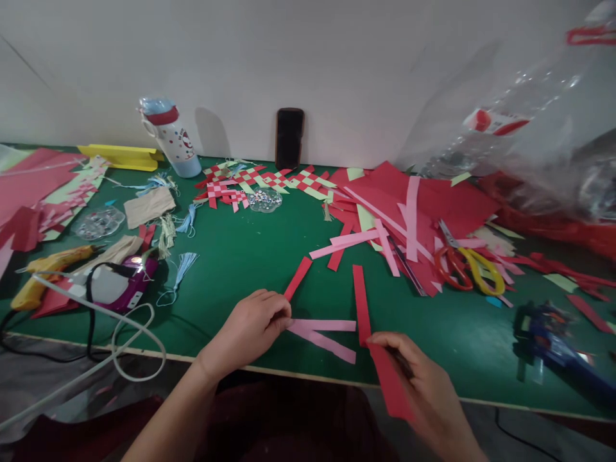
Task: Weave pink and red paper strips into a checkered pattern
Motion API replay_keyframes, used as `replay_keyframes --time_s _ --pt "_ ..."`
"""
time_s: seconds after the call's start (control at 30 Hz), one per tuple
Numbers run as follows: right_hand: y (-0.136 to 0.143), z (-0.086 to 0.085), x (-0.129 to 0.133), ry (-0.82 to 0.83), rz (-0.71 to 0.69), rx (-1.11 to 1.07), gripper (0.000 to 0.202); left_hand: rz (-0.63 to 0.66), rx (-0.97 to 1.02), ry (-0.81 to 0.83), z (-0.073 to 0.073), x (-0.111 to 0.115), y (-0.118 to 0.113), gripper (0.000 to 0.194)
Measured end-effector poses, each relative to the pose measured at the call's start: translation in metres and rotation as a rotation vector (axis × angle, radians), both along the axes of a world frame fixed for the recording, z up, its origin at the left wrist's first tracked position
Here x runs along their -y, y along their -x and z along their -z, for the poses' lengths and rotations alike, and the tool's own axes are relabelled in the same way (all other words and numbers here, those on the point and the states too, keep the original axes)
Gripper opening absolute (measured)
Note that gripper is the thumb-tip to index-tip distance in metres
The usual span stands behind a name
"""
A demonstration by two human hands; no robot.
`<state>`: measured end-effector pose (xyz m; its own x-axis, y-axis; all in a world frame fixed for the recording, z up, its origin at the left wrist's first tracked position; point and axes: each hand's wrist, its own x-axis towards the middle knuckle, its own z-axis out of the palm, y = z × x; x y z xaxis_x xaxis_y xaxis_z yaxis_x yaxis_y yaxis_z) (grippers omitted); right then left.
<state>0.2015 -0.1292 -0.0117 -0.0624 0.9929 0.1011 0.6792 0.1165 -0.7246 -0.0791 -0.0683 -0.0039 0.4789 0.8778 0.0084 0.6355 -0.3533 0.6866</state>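
Note:
My left hand (pixel 262 321), at the front of the green table, pinches a pink paper strip (pixel 327 325) folded into a V whose two ends point right. A red strip (pixel 298 277) also sticks out from behind its fingers. My right hand (pixel 418 372) grips a folded red paper strip (pixel 362 301) near its bend; one part stands away from me, and a wider part (pixel 392 385) hangs over the table edge. A gap separates the red strip from the pink ends. Loose pink strips (pixel 353 237) lie just beyond both hands.
Scissors (pixel 481 273), red paper sheets (pixel 385 199) and a blue tool (pixel 568 350) lie right. Woven paper pieces (pixel 250 176) and a phone (pixel 289 138) are at the back. Left are a bottle (pixel 176 141), a yellow glue gun (pixel 52 263), a purple device (pixel 129 282) and cables.

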Motion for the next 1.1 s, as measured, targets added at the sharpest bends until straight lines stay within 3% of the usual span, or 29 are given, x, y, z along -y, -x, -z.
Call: replay_keyframes --time_s 0.17,0.43,0.6,0.7,0.8,1.1 --pt "0.024 -0.006 0.003 -0.118 -0.101 -0.043 0.014 -0.001 0.019 -0.017 0.001 0.001 0.001 0.012" --pt "0.058 0.002 0.009 -0.064 -0.265 -0.074 0.016 -0.008 0.024 -0.081 0.006 0.002 0.001 0.006" --pt "0.058 0.008 0.008 -0.078 -0.267 -0.051 0.013 0.027 0.029 -0.248 0.009 0.013 0.015 0.013" --pt "0.057 0.007 0.006 -0.082 -0.283 -0.036 0.012 0.01 -0.103 -0.433 0.019 0.023 0.027 0.019" --pt "0.062 0.003 0.003 -0.142 -0.295 -0.023 0.014 0.03 -0.212 -0.516 0.03 0.032 0.032 0.028" --pt "0.076 0.005 -0.007 -0.38 -0.277 0.123 0.016 0.107 -0.29 -0.474 0.03 0.038 0.012 0.04"
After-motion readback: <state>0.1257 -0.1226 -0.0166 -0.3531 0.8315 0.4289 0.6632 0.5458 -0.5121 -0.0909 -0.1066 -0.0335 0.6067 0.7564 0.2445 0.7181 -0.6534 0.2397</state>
